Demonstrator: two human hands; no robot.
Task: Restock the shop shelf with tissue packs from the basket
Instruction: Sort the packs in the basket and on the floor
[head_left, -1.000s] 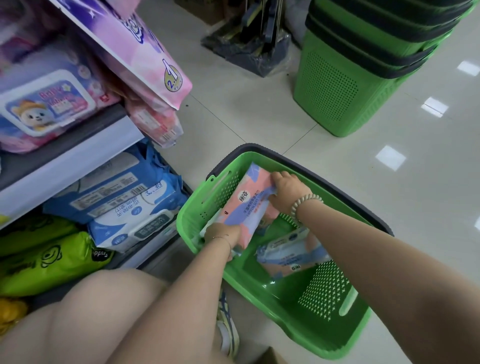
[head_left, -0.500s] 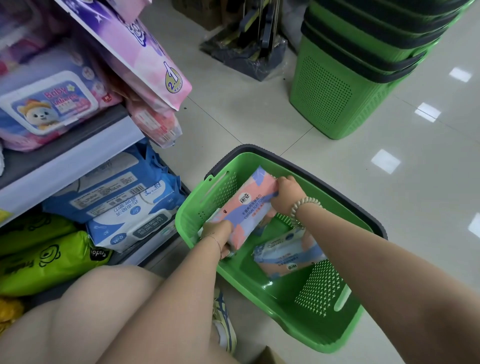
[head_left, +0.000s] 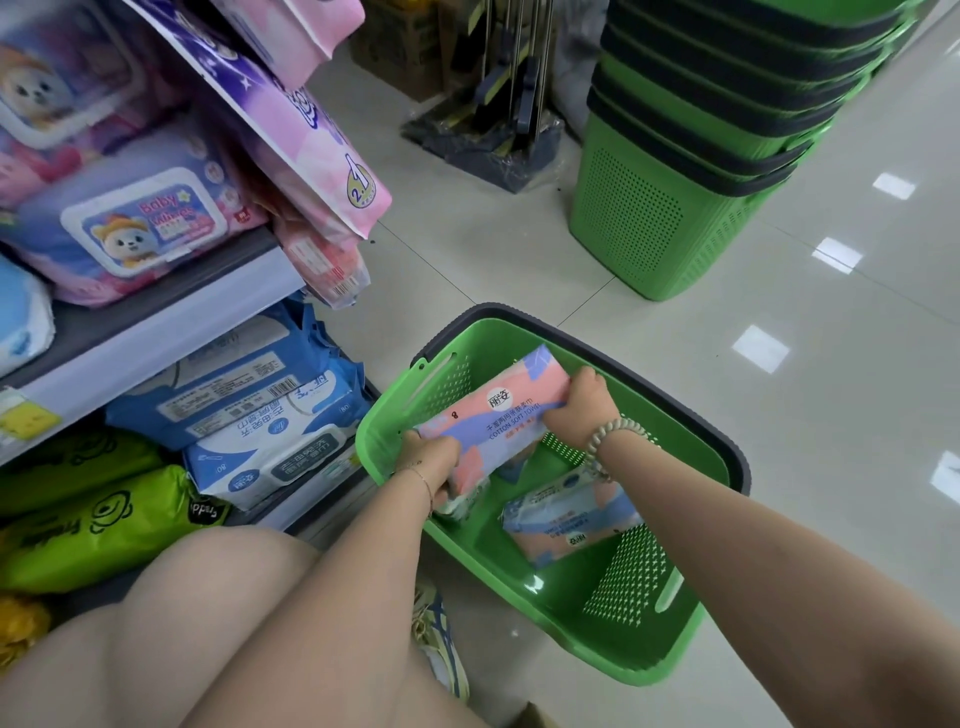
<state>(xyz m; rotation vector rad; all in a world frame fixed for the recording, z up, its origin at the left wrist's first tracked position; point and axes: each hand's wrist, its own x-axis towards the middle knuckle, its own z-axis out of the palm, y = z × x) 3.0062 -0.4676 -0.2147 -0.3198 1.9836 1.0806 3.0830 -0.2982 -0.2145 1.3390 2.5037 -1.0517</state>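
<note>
A pink, blue and purple tissue pack (head_left: 496, 415) is held over the green basket (head_left: 639, 654) on the floor. My left hand (head_left: 434, 462) grips its near end and my right hand (head_left: 582, 402) grips its far end. The pack is lifted about level with the basket's rim, and it may be a small stack, since a second edge shows under my left hand. Another pack of the same kind (head_left: 569, 514) lies flat on the basket's bottom. The shop shelf (head_left: 156, 332) stands to the left with packs on it.
Blue and white wipe packs (head_left: 265, 415) fill the bottom shelf next to the basket, with green packs (head_left: 93, 525) further left. Baby wipes (head_left: 135, 218) and pink packs (head_left: 311, 156) sit above. A stack of green baskets (head_left: 691, 156) stands on the tiled floor behind. My knee (head_left: 208, 597) is beside the basket.
Both hands have raised the tissue pack higher out of the basket and turned it flatter. The pack on the basket's bottom has not moved.
</note>
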